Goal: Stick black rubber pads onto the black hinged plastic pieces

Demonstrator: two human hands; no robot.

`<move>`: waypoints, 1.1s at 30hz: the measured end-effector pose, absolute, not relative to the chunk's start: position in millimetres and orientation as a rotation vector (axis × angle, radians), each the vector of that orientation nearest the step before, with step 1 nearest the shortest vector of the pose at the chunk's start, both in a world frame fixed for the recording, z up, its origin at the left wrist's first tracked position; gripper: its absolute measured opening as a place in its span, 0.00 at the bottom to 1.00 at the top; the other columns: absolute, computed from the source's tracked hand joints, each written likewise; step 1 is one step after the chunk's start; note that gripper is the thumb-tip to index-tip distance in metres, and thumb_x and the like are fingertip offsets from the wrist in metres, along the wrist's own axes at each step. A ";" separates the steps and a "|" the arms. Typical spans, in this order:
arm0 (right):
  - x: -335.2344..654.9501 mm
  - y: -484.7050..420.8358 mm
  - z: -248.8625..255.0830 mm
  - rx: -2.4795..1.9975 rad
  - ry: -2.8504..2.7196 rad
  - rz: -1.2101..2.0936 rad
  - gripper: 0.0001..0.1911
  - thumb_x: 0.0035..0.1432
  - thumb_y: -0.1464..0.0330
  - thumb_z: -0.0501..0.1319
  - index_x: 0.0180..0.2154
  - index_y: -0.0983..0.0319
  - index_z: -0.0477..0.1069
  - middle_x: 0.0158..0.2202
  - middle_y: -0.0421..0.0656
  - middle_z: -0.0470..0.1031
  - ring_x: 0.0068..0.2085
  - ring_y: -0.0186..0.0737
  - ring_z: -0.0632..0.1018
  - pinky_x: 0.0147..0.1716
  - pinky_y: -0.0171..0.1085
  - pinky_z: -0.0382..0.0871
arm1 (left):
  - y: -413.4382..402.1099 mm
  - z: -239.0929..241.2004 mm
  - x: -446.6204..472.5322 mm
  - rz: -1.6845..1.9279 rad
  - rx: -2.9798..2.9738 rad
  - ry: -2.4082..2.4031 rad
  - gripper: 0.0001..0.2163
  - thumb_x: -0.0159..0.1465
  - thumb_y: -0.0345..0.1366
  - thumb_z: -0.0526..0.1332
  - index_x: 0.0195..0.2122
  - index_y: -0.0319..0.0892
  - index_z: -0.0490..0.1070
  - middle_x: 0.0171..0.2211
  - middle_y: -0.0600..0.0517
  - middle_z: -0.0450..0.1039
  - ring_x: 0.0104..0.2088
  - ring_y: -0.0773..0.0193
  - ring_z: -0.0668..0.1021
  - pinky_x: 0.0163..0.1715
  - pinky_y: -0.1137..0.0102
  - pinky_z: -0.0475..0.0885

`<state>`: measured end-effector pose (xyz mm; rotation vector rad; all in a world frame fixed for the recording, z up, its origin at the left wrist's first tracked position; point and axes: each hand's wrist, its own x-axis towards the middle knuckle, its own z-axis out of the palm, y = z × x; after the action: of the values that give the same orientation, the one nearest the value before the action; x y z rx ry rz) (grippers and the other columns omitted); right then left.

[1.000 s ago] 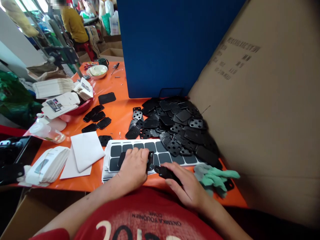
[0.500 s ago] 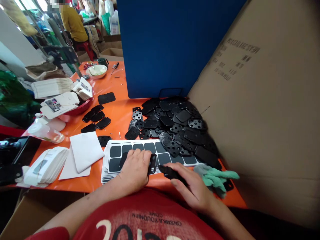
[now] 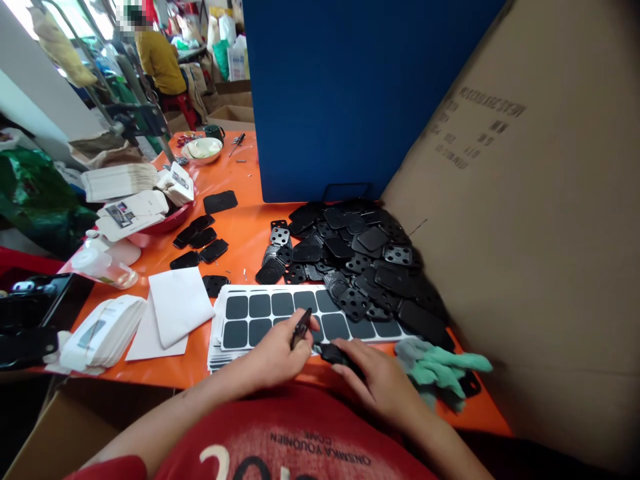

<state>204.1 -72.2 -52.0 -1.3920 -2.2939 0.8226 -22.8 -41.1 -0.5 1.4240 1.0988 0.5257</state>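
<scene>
Left grip (image 3: 281, 353) pinches one thin black plate (image 3: 301, 328) over white sheets with dark rounded squares (image 3: 260, 319); right grip (image 3: 385, 380) wraps a black-handled tool (image 3: 334, 355); this piece seems midway, the big heap of flat black pieces (image 3: 350, 250) beyond apparently undone

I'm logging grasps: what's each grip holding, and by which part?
Left grip: a black plate, exact part unclear. Right grip: a black tool, by its handle.

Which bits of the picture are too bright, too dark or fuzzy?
Head view: washed-out white patches at top left; head view: smeared-looking printing on the cardboard; head view: the black tool in the right hand is too dark for much detail.
</scene>
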 end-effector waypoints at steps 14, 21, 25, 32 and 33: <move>168.1 -41.4 -0.6 -1.083 -1.849 1.128 0.07 0.60 0.64 0.62 0.40 0.58 0.73 0.35 0.41 0.72 0.35 0.37 0.74 0.35 0.35 0.70 | -38.9 -0.4 -23.3 0.300 0.864 0.556 0.06 0.51 0.34 0.61 0.27 0.37 0.73 0.25 0.51 0.71 0.27 0.66 0.70 0.32 0.69 0.65; 160.1 -43.5 1.8 -0.821 -1.909 0.794 0.03 0.60 0.73 0.61 0.34 0.59 0.72 0.31 0.41 0.71 0.32 0.37 0.72 0.31 0.35 0.68 | -30.8 -14.7 -30.5 0.336 1.040 0.653 0.16 0.47 0.35 0.71 0.35 0.41 0.68 0.29 0.59 0.64 0.30 0.69 0.66 0.32 0.71 0.61; 177.6 -44.3 11.1 -0.718 -1.843 0.783 0.06 0.59 0.73 0.62 0.38 0.57 0.73 0.31 0.41 0.71 0.32 0.38 0.73 0.32 0.37 0.70 | -22.7 -15.8 -41.4 0.224 0.988 0.479 0.26 0.42 0.38 0.75 0.42 0.43 0.70 0.33 0.56 0.68 0.33 0.67 0.68 0.34 0.71 0.63; 206.1 -28.2 45.1 -0.707 -1.897 0.785 0.08 0.62 0.71 0.62 0.42 0.55 0.74 0.33 0.42 0.72 0.34 0.39 0.75 0.34 0.39 0.72 | -12.9 -13.5 -44.6 0.129 0.786 0.306 0.36 0.34 0.51 0.78 0.43 0.41 0.72 0.33 0.53 0.73 0.30 0.66 0.74 0.31 0.72 0.69; 206.4 -28.7 50.1 -0.688 -1.929 0.745 0.09 0.62 0.71 0.61 0.43 0.54 0.74 0.34 0.42 0.72 0.35 0.40 0.75 0.34 0.40 0.72 | -13.7 -13.4 -43.3 0.136 0.774 0.312 0.33 0.36 0.50 0.77 0.41 0.40 0.72 0.32 0.52 0.75 0.30 0.66 0.75 0.31 0.71 0.70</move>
<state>206.4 -28.7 50.1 -0.6878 -1.9285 0.7445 -43.3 -13.7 -13.4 0.7739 0.3120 0.1360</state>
